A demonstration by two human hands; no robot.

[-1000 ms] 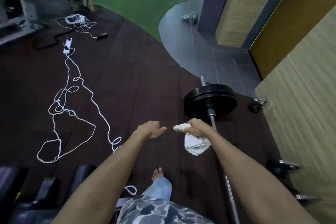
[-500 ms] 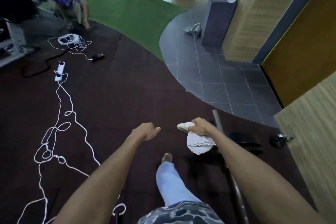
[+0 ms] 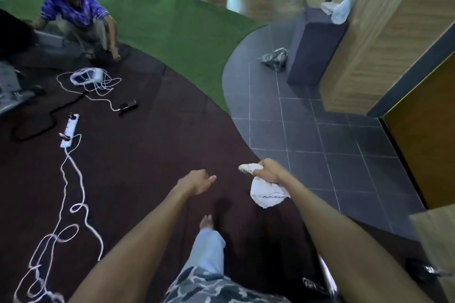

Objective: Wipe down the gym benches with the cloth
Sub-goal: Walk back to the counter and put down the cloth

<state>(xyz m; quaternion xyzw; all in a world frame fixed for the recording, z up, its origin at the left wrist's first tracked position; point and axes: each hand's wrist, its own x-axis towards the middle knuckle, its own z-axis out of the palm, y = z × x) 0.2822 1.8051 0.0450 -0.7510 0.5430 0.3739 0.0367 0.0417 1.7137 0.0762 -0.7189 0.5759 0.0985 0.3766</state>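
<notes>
A gym floor of dark rubber matting [image 3: 147, 155] fills most of the view, bordered by a curved strip of green turf [image 3: 172, 27] and a patch of grey tiles [image 3: 307, 135] to the right; a wood-panelled wall [image 3: 384, 32] rises beyond the tiles, with a dark block-shaped stand [image 3: 312, 51] at its foot; another person [image 3: 78, 17] crouches at the far left; a long white cable [image 3: 73, 179] loops across the matting from a white power strip [image 3: 69, 130]. Both bare forearms reach forward above a bare foot [image 3: 206, 222]. The white cloth [image 3: 268, 194] is in the air, bunched in the right hand [image 3: 269, 171]; the fingers are wrapped tight around its middle, a short end pokes out past the thumb side to the left, and the larger part hangs below the fist. The left hand [image 3: 197, 181] holds nothing, just beside the right and apart from the cloth; its fingers curl loosely under, thumb pointing forward.
</notes>
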